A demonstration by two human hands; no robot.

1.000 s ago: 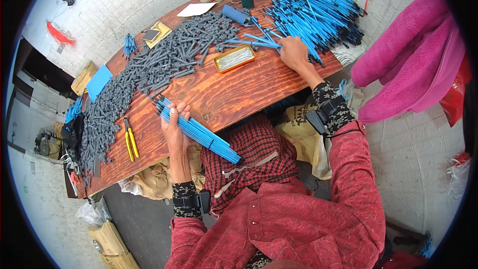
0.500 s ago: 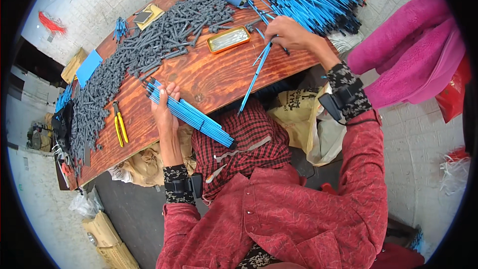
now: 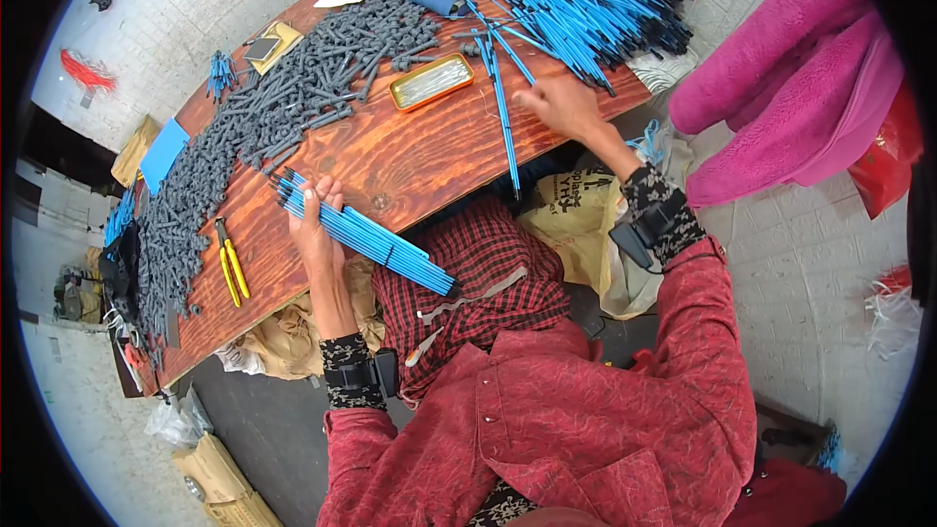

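My left hand [image 3: 318, 226] is wrapped round a bundle of thin blue rods [image 3: 383, 250] with black ends, held slanting over the table's front edge and my lap. A dark band circles the bundle near its lower end. My right hand [image 3: 568, 107] is over the right part of the table, thumb side toward the left, its fingers loosely bent and partly hidden. Just left of it, a few loose blue rods [image 3: 503, 117] lie across the table edge, their lower ends sticking out past it. Beyond that hand spreads a big heap of blue rods [image 3: 595, 10].
Grey knobbed pieces [image 3: 283, 88] form a long pile across the wooden table [image 3: 371, 161]. An orange-rimmed tin [image 3: 431, 83] holds thin silvery pieces. Yellow-handled pliers [image 3: 231, 268] lie at the left. A pink fleece [image 3: 781, 68] hangs at the right; a printed sack [image 3: 576, 224] stands below the table.
My right hand has come away from the loose rods, which now rest on the table edge to its left. My left hand keeps the bundle. The view has shifted slightly.
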